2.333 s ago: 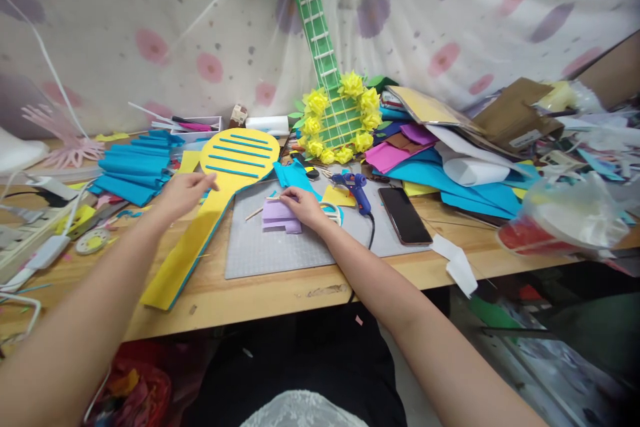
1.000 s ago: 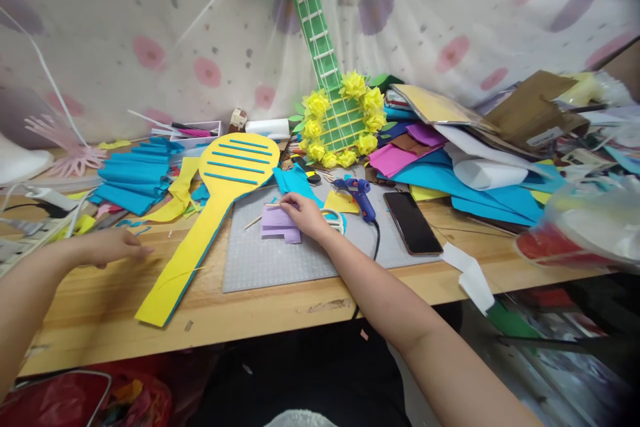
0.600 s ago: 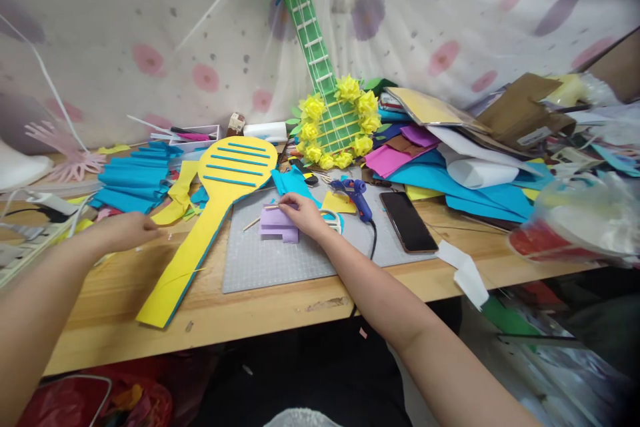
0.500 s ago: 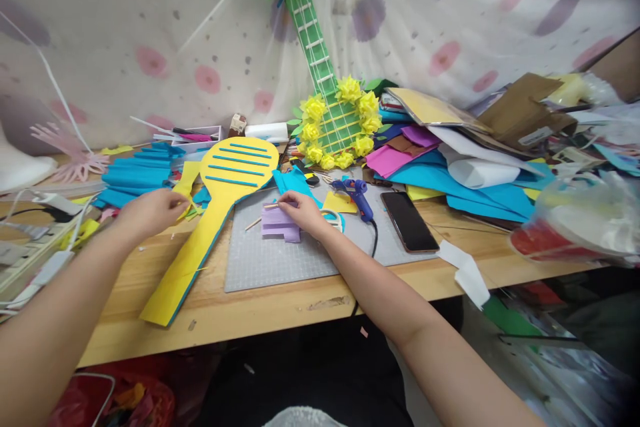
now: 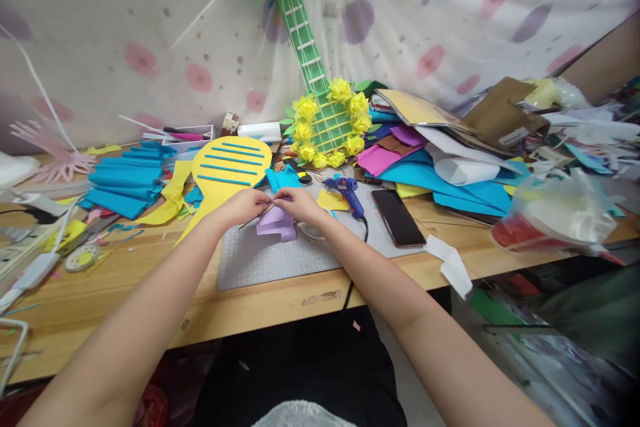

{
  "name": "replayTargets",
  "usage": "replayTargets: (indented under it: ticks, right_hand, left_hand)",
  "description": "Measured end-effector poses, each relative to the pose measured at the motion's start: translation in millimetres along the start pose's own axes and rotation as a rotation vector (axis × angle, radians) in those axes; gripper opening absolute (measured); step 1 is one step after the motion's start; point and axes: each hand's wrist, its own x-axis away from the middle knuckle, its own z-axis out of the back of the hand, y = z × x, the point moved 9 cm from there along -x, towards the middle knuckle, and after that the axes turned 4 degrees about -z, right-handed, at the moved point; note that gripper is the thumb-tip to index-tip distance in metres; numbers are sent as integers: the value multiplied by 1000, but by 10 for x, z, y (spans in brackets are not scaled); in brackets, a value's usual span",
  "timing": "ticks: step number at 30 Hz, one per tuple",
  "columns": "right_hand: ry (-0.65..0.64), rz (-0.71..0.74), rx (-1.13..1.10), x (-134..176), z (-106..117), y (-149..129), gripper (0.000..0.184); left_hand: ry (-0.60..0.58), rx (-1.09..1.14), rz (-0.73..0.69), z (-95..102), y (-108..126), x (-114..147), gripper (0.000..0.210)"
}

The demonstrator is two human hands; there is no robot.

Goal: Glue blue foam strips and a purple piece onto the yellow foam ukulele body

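Observation:
Above a small piece of purple paper (image 5: 277, 225), my left hand (image 5: 249, 205) and my right hand (image 5: 296, 204) meet with their fingertips close together. The right fingers pinch a short thin stick, mostly hidden between the hands. My left fingers are pinched too, but what they hold is hidden. The purple paper lies on a grey cutting mat (image 5: 250, 263). A yellow guitar-shaped cutout (image 5: 231, 157) with blue strips lies behind my left hand, its neck partly covered by my forearm. Partly under my right wrist is a pair of white-handled scissors (image 5: 311, 232).
A blue glue gun (image 5: 347, 193) and a phone (image 5: 397, 217) lie to the right. A green paper guitar with yellow flowers (image 5: 327, 123) leans at the back. Blue crepe paper (image 5: 125, 180) and a tape roll (image 5: 83, 257) are left; a plastic-bagged red tub (image 5: 525, 230) stands far right.
My left hand has moved right, from beside the yellow cutout to my right hand. My right hand stays over the purple paper. The view has shifted slightly.

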Motion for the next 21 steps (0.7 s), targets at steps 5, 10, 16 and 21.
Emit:
replayTargets:
  ticks: [5, 10, 16, 21]
  right_hand:
    - [50, -40, 42, 2, 49, 16, 9]
    - [57, -57, -6, -5, 74, 21, 9]
    - [23, -56, -39, -26, 63, 13, 8]
    - [27, -70, 10, -33, 56, 5, 9]
  left_hand:
    - [-7, 57, 32, -73, -74, 6, 33]
    - [2, 69, 41, -85, -105, 11, 36]
    - [-17, -26, -14, -69, -67, 17, 31]
    - [20, -149, 13, -40, -79, 28, 27]
